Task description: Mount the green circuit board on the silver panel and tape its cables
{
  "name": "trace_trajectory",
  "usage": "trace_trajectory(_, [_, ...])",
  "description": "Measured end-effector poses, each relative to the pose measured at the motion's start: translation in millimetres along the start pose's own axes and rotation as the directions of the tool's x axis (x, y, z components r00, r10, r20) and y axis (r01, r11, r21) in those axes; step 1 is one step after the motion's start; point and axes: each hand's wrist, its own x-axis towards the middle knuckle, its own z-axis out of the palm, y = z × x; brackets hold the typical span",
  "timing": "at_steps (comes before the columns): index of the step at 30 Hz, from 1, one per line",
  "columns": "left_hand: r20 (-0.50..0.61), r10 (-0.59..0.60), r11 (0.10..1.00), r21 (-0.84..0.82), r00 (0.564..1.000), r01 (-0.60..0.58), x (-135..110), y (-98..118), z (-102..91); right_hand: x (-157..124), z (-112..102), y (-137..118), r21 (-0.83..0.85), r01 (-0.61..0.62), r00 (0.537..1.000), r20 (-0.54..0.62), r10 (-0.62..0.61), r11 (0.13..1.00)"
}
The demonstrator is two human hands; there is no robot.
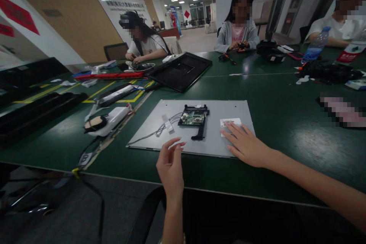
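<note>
A flat grey metal display panel (217,143) lies on the table before me. Near its middle are a green circuit board (193,118) and a black plastic bracket (201,131). Thin grey cables (154,134) run from the board toward the panel's left corner, with a strip of clear tape (167,124) across them. My right hand (246,145) rests flat on the panel's right part, fingers spread, partly over a white label (228,122). My left hand (171,162) hovers at the front edge, thumb and fingertips drawn together; whether something small is between them is hidden.
Behind the panel lies a black monitor cover (184,70). A white device with a cable (107,122) and long black parts (37,108) are at left. Bottles (316,44), black items (328,70) and a blurred pink object (343,111) lie right. Other people sit across the green table (274,103).
</note>
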Motion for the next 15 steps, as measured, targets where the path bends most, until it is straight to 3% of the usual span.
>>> trace_trajectory(5, [0.074, -0.014, 0.998, 0.061, 0.997, 0.010, -1.6, -3.2, -0.1, 26.2, 3.9, -9.8, 0.027, 0.003, 0.998, 0.057, -0.004, 1.000])
trace_trajectory(9, [0.145, 0.099, 0.972, 0.197, 0.984, -0.127, 1.2, -0.2, 2.3, 41.4, 0.2, -21.0, 0.035, -0.032, 0.992, 0.119, 0.028, 0.999])
trace_trajectory(12, [0.348, 0.262, 0.829, 0.396, 0.900, -0.395, 17.2, 4.0, 0.4, 48.3, -1.7, -25.8, 0.055, -0.049, 0.989, 0.140, 0.041, 0.997])
trace_trajectory(15, [0.603, 0.236, 0.566, 0.553, 0.762, -0.612, 46.4, 3.0, -3.2, 50.8, -2.3, -27.6, 0.068, -0.053, 0.989, 0.144, 0.043, 0.996])
